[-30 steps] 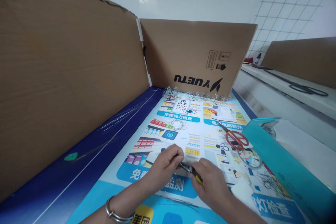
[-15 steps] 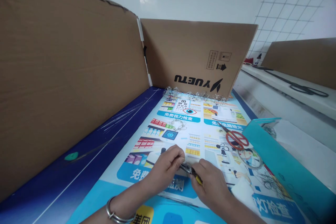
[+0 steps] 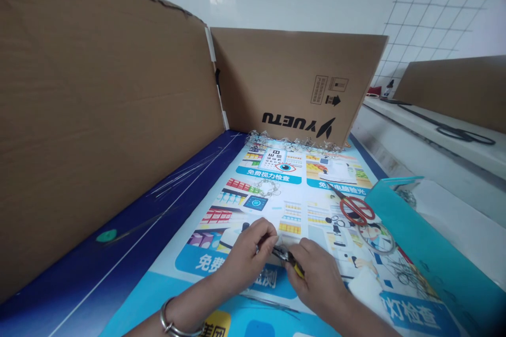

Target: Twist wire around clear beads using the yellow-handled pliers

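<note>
1. Pliers (image 3: 286, 256) are sitting over the printed sheet (image 3: 158, 287), the right hand (image 3: 319, 271) gripping their handles.
2. Left hand (image 3: 253, 246) is pinching at their tip, something unclear; this seems unfinished.
3. Bent wires (image 3: 292, 145) are lying by the cardboard panel (image 3: 292, 73), seemingly done; loose wires (image 3: 409, 275) are lying nearer, likely left.

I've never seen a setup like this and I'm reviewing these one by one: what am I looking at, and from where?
There is no machine here. These are a person's two bare hands, seen by one camera worn on the head, looking forward and down. The right hand holds yellow-handled pliers, their tip toward the left hand. That hand is pinched closed; what it holds is too small to make out. On the printed sheet lie red-handled scissors and thin strands. A teal box sits at the right.
</note>
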`<state>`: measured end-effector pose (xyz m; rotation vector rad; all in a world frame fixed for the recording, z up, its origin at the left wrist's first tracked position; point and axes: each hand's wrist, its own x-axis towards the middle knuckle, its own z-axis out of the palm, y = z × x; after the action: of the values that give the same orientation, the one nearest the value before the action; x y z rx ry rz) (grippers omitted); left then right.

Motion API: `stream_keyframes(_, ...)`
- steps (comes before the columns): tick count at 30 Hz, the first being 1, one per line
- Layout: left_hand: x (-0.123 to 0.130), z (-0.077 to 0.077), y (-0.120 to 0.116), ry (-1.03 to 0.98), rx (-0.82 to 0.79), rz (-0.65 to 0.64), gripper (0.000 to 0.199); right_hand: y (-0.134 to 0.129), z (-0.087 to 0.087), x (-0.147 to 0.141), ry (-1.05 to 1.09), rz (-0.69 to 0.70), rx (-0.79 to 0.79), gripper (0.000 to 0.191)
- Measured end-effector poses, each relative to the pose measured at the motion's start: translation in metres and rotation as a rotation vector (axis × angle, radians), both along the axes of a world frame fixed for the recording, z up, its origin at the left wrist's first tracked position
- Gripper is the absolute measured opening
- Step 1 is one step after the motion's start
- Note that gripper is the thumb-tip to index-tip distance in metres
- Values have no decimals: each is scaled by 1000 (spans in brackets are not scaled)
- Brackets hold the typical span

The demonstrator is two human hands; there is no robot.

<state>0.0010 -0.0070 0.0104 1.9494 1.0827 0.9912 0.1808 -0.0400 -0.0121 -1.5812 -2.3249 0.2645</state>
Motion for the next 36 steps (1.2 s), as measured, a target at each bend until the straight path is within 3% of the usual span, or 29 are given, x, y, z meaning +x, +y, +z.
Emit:
stream_keyframes(8, 0, 1, -2, 15, 27, 7, 15, -1, 0, 0, -36, 1, 2, 9)
stream_keyframes(26, -2, -4, 1, -56, -130, -52, 19, 1, 1, 1, 0, 7, 6, 7)
stream_keyframes(36, -4, -3, 1, -53, -127, -70, 18, -2, 1, 0, -19, 0, 27, 5)
